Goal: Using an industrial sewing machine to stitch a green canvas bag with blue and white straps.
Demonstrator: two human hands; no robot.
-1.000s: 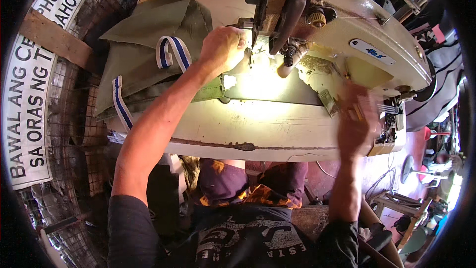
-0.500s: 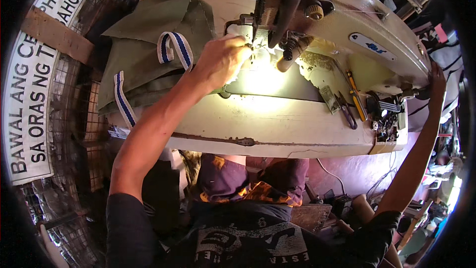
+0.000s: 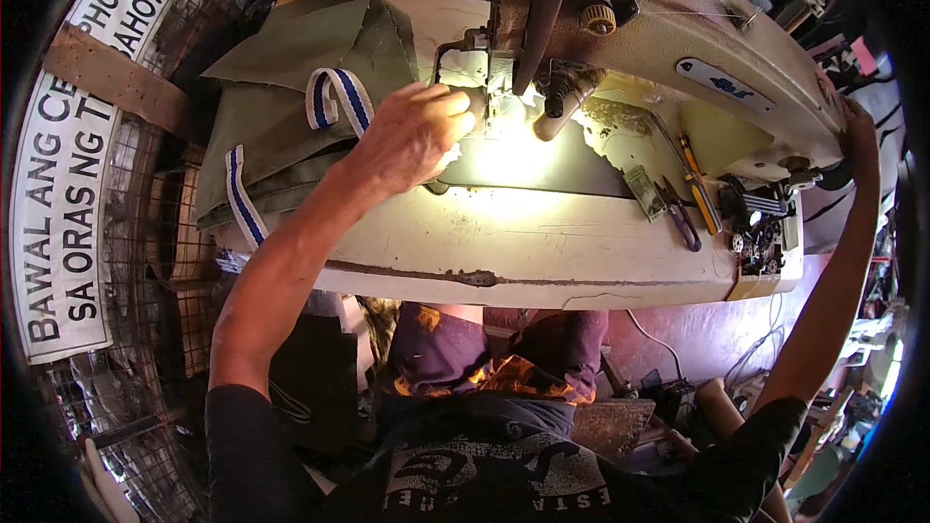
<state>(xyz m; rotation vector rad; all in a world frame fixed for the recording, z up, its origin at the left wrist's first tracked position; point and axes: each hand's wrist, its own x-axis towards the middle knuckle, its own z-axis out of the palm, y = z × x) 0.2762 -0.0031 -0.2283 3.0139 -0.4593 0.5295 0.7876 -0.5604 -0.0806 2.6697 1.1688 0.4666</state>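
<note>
My left hand [image 3: 415, 134] is closed, thumb and fingers pinched together just left of the sewing machine's needle area [image 3: 502, 102]. Whatever sits between those fingertips is hidden. Beside and under this hand lies folded olive-green fabric [image 3: 276, 87], with a white strap striped in blue [image 3: 347, 97] looping over it. At the machine's far right end, my right hand [image 3: 858, 128] is wrapped round the handwheel, which is mostly covered by the hand. The sewing machine [image 3: 668, 29] is beige, and its lamp lights the bed brightly beneath the needle.
Right of the needle, a yellow-handled screwdriver [image 3: 699, 189], dark-handled thread snips [image 3: 680, 218] and a folded greenish paper [image 3: 641, 192] lie on the table [image 3: 542, 242]. A bobbin winder [image 3: 760, 237] sits at the right corner. Wire mesh and a lettered sign [image 3: 68, 203] stand left.
My left hand has drawn back slightly left and down from the needle, still closed. My right hand stays at the handwheel end. The view has shifted a little.
</note>
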